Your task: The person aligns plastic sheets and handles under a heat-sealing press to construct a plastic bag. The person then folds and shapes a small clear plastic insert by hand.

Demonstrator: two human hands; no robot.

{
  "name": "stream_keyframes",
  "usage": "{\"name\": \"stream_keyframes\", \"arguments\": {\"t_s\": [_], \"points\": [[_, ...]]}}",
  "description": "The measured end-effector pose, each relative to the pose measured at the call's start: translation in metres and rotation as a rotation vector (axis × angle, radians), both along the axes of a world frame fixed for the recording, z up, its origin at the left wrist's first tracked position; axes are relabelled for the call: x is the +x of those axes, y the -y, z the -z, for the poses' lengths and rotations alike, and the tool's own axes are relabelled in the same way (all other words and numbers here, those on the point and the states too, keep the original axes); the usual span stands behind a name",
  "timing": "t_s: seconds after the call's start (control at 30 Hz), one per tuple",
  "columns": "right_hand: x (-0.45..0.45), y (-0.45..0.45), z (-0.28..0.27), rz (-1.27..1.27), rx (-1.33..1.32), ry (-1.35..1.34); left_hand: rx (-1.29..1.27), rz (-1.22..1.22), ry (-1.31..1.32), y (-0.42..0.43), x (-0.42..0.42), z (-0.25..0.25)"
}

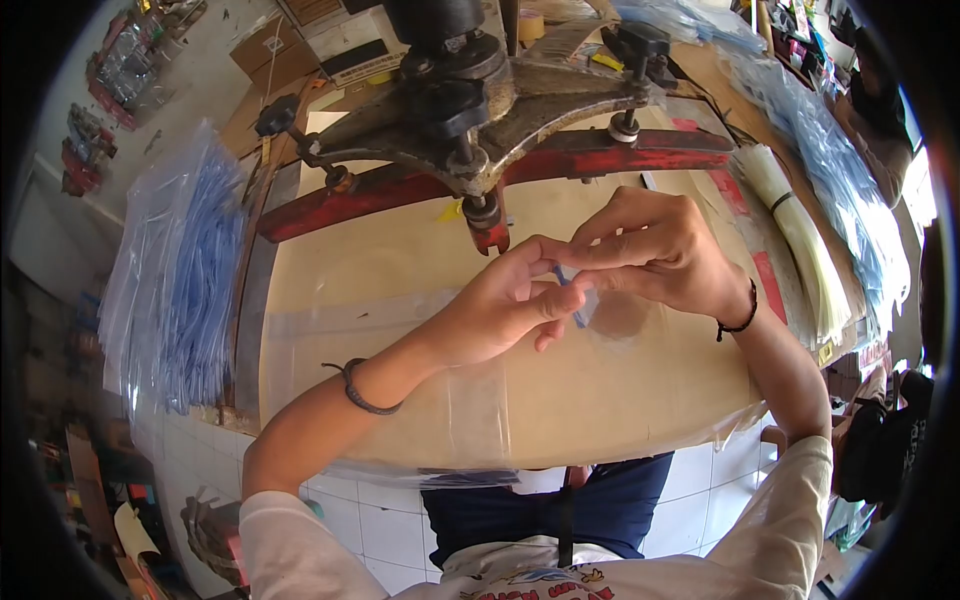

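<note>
Both my hands meet over the middle of the work table, below the machine's red bar. My left hand point(505, 305) is closed in a pinch on a small clear plastic piece with a blue edge point(583, 312). From the right, my right hand point(660, 250) pinches the same piece near its upper end, thumb and fingertips pressed together. The fingers cover much of the piece, so its full shape is hidden. Beneath them lies a tan sheet point(640, 400), partly overlaid with clear film point(400, 350).
A heavy press head point(470, 110) with a red crossbar point(620, 155) stands just beyond my hands. Stacked bluish plastic sleeves point(185, 280) hang at the left edge. At right lie a bundle of pale strips point(800, 240) and more plastic sleeves point(830, 190). A person point(880, 130) is at far right.
</note>
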State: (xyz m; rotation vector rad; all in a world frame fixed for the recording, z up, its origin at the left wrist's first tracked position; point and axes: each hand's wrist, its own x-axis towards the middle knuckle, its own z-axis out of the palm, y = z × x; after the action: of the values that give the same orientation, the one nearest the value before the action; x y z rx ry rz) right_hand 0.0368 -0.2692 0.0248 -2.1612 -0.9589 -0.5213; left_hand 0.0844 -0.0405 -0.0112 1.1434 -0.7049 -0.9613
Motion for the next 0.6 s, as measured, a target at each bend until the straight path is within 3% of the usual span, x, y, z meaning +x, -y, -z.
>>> {"name": "stream_keyframes", "arguments": {"t_s": [0.43, 0.6], "points": [[-0.0052, -0.0081, -0.0090, 0.022, 0.076, -0.152, 0.037, -0.012, 0.055, 0.0002, -0.0008, -0.0043], [-0.0020, -0.0035, -0.0011, -0.020, 0.089, -0.095, 0.004, 0.003, 0.002, -0.0003, -0.0013, -0.0034]]}}
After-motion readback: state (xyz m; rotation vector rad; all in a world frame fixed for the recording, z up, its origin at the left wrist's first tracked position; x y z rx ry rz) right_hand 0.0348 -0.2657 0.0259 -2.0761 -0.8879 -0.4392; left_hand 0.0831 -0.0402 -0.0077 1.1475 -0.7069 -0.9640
